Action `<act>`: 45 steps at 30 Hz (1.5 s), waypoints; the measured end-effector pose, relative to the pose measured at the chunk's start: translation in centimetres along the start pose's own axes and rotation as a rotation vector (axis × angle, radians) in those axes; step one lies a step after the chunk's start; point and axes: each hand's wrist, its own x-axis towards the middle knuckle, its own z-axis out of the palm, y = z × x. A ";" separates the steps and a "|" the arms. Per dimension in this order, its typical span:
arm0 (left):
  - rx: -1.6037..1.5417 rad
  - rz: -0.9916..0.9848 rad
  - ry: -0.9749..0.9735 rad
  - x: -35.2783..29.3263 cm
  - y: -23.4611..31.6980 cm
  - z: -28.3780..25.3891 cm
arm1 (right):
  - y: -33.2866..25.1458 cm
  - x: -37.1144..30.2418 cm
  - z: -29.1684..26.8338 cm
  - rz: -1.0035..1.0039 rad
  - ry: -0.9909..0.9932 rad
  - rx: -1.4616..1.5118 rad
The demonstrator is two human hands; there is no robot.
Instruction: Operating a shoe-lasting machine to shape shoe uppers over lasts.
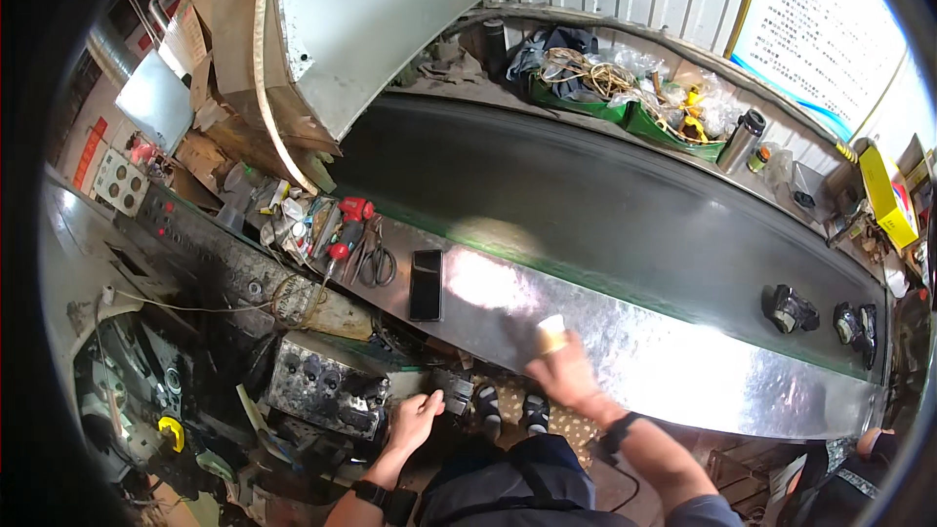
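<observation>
My right hand reaches over the shiny metal ledge with its fingers closed around a small white-and-tan object. Motion blur hides what kind of object it is. Lower and to the left, my left hand is held with curled fingers beside a dark grey block; whether anything is inside them cannot be made out. A black phone lies on the ledge between the hands and a pair of scissors.
Beyond the ledge runs a dark conveyor belt, with black shoe-like pieces at its right end. Red-handled tools clutter the ledge's left end. Green bins and a thermos line the far side. Someone's arm shows lower right.
</observation>
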 end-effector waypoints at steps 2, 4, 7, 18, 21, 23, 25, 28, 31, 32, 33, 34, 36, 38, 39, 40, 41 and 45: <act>0.166 0.099 -0.075 2.6 3.4 2.0 | -0.8 -1.1 3.1 -0.281 -0.034 -0.262; 0.104 0.284 -0.071 4.1 5.6 3.9 | -0.2 -1.9 2.8 -0.304 -0.207 -0.464; 0.331 0.599 -0.092 7.6 6.7 5.4 | 4.0 -5.6 1.8 0.016 -0.217 -0.475; 0.275 1.227 -0.687 15.2 7.6 10.5 | 3.2 -22.6 -4.0 0.897 0.593 0.228; 0.188 0.890 -0.875 13.7 11.2 11.1 | 5.6 -25.3 -3.3 0.845 0.750 0.131; -0.039 0.757 -0.470 14.8 10.8 10.4 | 5.9 -24.2 -3.2 0.680 0.811 0.058; 0.015 0.664 -0.283 17.3 9.2 7.4 | 5.9 -21.2 -2.6 0.694 0.671 0.105; -0.221 0.518 -0.132 18.6 8.0 2.5 | 4.7 -14.9 -1.0 0.606 0.454 0.194; -0.267 0.491 0.195 17.4 4.8 -4.1 | 2.1 -8.1 0.5 0.512 0.295 0.356; -0.276 0.469 0.291 15.9 5.2 -6.2 | 2.9 -7.3 1.3 0.452 0.210 0.331; -0.360 0.381 0.366 13.8 4.2 -8.9 | 2.1 -5.5 1.7 0.451 0.151 0.250; -0.388 0.353 0.436 11.2 4.0 -11.1 | 1.6 -3.9 2.4 0.490 0.127 0.229; -0.289 0.328 0.645 6.0 2.9 -15.5 | 0.5 -1.2 2.9 0.412 0.037 0.258; -0.225 0.335 0.870 1.0 -1.1 -19.8 | -0.1 1.8 3.8 0.345 -0.080 0.196; 0.060 0.363 0.971 -1.9 -4.1 -22.5 | -0.2 3.1 4.1 0.284 -0.197 0.118; -0.001 0.166 1.050 -4.8 -5.0 -24.6 | 0.0 4.2 4.3 0.282 -0.196 0.121; 0.492 0.277 1.124 -9.3 -10.3 -28.2 | -0.2 5.6 4.9 0.096 -0.189 -0.018; 1.061 -0.284 1.424 -17.0 -9.6 -29.1 | -2.0 11.0 4.3 -0.090 0.030 -0.347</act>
